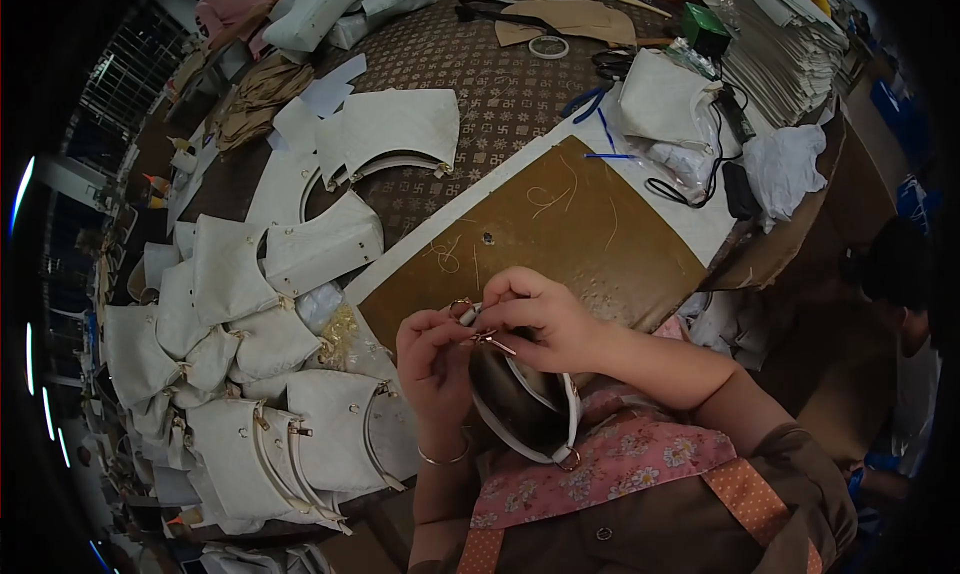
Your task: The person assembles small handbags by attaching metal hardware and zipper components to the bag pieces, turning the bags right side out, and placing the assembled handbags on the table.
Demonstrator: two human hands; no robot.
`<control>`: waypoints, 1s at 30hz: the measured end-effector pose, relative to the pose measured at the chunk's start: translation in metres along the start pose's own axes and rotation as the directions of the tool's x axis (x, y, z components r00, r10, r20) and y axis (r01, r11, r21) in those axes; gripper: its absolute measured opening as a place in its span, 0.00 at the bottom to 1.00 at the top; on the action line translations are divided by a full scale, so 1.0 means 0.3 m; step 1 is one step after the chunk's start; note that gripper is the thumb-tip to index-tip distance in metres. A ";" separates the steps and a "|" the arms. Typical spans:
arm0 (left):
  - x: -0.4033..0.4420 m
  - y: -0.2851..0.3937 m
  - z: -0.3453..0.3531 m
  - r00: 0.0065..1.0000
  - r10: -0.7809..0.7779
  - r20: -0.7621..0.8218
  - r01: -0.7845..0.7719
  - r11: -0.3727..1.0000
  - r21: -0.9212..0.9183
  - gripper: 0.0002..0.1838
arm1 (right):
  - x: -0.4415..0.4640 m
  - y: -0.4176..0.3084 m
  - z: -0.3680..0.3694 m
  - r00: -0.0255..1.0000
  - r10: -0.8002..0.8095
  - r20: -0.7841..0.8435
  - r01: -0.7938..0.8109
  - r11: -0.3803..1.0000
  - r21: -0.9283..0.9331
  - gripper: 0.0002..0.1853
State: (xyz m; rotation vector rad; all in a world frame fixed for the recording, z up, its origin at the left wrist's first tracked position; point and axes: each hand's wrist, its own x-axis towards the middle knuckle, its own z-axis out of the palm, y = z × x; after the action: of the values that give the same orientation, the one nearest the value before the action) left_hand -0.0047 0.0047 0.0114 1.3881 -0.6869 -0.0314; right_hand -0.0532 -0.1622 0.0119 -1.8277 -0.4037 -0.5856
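Note:
A white handbag with a dark inside rests against my lap, its mouth open towards me. At its far end, the fingers of my left hand are closed on the bag's edge near a gold ring. My right hand pinches at the same end, beside a small gold metal fitting. Exactly which part sits between the right fingertips is hidden. Another gold ring hangs at the bag's near end.
White handbags are heaped on the left. Below my hands' far side lies a brown board with loose threads. At the back right are a white pouch, black cords, a roll of tape and stacked sheets. A person sits at far right.

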 end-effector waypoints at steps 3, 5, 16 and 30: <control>-0.010 0.032 0.007 1.000 0.007 -0.011 -0.006 0.996 0.092 0.05 | 0.002 0.003 0.005 0.996 0.085 0.033 -0.086 0.996 0.013 0.15; -0.012 0.044 -0.005 0.996 0.001 0.090 -0.017 0.983 0.184 0.08 | 0.002 0.008 0.007 0.993 0.112 0.038 -0.113 0.993 0.030 0.14; 0.001 0.021 0.007 0.998 0.055 0.015 -0.056 0.950 0.307 0.11 | 0.017 0.015 0.026 0.984 0.175 0.034 -0.177 0.982 0.072 0.10; 0.011 0.028 0.003 0.992 0.114 0.046 -0.123 0.947 0.296 0.10 | 0.011 0.015 0.040 0.985 0.170 -0.010 -0.168 0.979 0.114 0.09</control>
State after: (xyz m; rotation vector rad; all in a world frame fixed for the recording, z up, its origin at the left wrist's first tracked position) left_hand -0.0057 0.0044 0.0204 1.6352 -0.8226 0.1549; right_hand -0.0457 -0.1523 0.0071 -1.7263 -0.2597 -0.4544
